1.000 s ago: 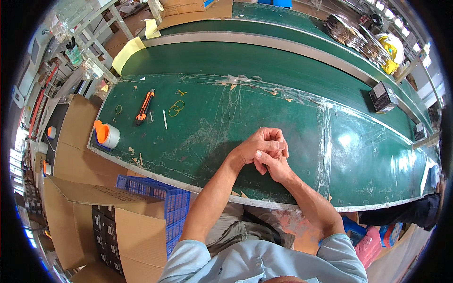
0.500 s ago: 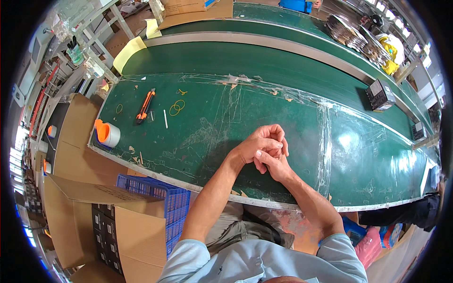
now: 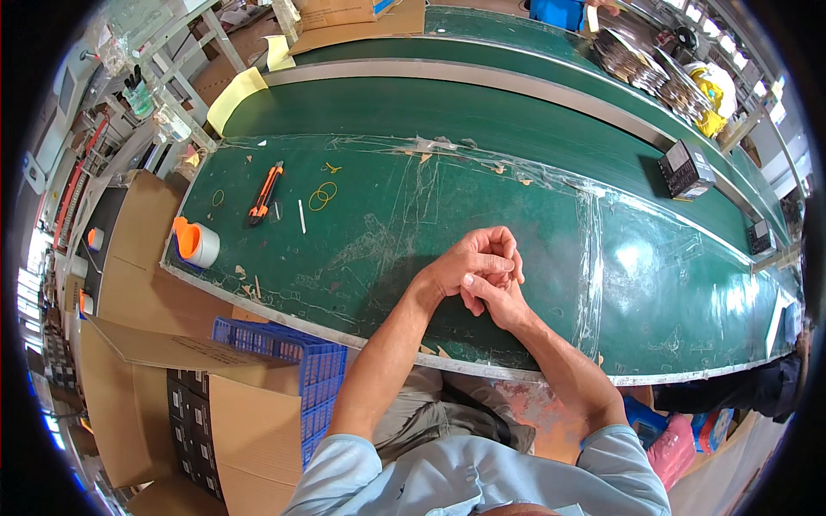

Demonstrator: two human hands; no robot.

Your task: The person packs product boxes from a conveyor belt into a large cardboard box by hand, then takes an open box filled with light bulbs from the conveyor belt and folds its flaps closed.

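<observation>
My hands rest together over the near part of the green worktable [image 3: 344,258]. My left hand [image 3: 471,261] is closed, with its fingers bent over toward the right hand. Below and against it lies my right hand [image 3: 497,297], also closed, its thumb across the left hand's fingers. Nothing shows in either one. Well to the left of them lie an orange and black utility knife [image 3: 268,194], yellow rubber bands [image 3: 323,197] and a thin white stick [image 3: 302,217]. A white tape roll with an orange core [image 3: 200,245] sits at the table's left edge.
A black box [image 3: 686,170] and a smaller one [image 3: 761,237] stand on the green belt [image 3: 516,116] at right. An open carton [image 3: 249,430] of black boxes and a blue crate [image 3: 323,378] are at lower left. Stacked flat sheets [image 3: 632,60] lie farther back.
The two black boxes have shifted slightly to the left along the belt. At the far top, a blue thing and a co-worker's hand have moved right. My hands have stayed nearly still.
</observation>
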